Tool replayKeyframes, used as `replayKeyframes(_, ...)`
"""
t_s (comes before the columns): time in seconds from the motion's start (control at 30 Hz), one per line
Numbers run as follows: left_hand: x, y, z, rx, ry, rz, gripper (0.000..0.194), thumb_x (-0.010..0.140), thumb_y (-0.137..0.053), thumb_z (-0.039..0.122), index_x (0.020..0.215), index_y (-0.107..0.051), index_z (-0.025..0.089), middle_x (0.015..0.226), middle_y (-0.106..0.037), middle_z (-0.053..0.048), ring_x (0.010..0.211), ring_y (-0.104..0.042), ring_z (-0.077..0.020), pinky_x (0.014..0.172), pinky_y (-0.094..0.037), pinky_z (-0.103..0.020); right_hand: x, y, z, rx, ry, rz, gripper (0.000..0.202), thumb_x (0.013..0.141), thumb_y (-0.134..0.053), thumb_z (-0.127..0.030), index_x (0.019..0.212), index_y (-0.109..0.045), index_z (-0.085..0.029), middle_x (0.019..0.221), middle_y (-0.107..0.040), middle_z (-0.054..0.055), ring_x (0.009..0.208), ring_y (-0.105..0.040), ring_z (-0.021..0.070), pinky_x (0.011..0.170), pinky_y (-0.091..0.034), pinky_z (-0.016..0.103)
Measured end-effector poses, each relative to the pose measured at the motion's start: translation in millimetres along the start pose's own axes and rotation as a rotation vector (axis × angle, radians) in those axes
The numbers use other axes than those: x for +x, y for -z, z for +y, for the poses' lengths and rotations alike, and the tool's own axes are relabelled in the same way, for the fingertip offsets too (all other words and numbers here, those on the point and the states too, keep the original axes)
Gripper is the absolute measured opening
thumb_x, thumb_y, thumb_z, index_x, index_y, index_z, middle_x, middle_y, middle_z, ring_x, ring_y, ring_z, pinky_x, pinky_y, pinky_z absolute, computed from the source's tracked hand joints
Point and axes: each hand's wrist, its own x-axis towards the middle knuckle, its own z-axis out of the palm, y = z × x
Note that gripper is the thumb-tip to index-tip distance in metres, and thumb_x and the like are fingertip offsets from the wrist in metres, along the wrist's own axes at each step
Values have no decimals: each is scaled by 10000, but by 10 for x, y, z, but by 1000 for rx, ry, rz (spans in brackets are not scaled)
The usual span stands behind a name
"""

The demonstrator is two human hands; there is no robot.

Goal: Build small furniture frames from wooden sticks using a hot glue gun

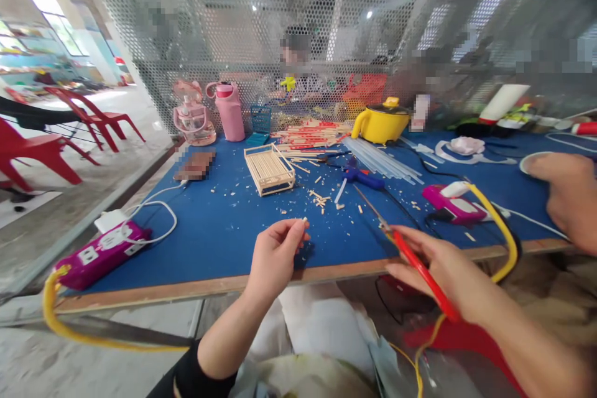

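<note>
My left hand [280, 249] is closed in a pinch above the near part of the blue table, with a small pale piece of wooden stick [305, 220] at the fingertips. My right hand [433, 261] grips red-handled scissors [422, 270], seen nearly edge-on; their thin metal blades point forward and left. Beyond my left hand sits a small tray-like frame built of wooden sticks [269, 169]. Short cut stick pieces [319, 199] lie in front of my hands. A blue glue gun [364, 178] rests beyond the scissors, a clear glue stick at its nozzle.
Loose wooden sticks [310, 137] and clear glue sticks [382, 158] lie farther back, near a yellow pot [381, 124]. Purple power strips [105, 255] with cables flank the work area. A pink bottle [229, 112] stands before the perforated metal screen [233, 31]. Another person's hand [571, 193] is at right.
</note>
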Motion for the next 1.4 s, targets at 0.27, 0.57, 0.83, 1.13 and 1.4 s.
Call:
replayKeyframes(0.27,-215,-116,90,-59,-79,-94,278,865,-590,401,801,-649,137,680,-614,2,627,-505,-75,602,-412,-180,-526,-531,-523,119,109,-209,621,747,-632,-287,1323,-406,-231,1194,-599,95,1094,-579,256,903,-486,385)
replayKeyframes(0.57,-313,-72,49,-10,-204,-184,255,928,-511,351,799,-622,160,726,-600,7,698,-519,-91,674,-433,-201,-491,-643,-492,146,293,-99,731,690,-681,-623,1256,-446,-226,1144,-585,99,954,-600,250,815,-499,377)
replayKeyframes(0.83,-331,-62,48,-45,-208,-251,232,939,-497,340,875,-655,183,771,-600,-1,726,-517,-104,705,-435,-228,-473,-708,-524,109,426,1,738,656,-718,-621,1234,-444,-254,1062,-587,44,905,-583,209,771,-471,317)
replayKeyframes(1.13,-311,-22,41,10,-208,-280,229,936,-497,329,852,-631,164,818,-636,-32,770,-564,-133,745,-470,-251,-423,-752,-484,175,374,-44,383,785,-655,-408,1085,-563,-190,943,-630,53,856,-568,195,739,-461,287)
replayKeyframes(1.4,-357,-113,-175,-79,-199,-172,224,941,-470,349,848,-580,177,766,-569,-16,697,-514,-119,671,-453,-226,-473,-800,-596,161,234,-64,339,754,-623,-356,1063,-568,-228,752,-609,7,656,-559,170,601,-476,272)
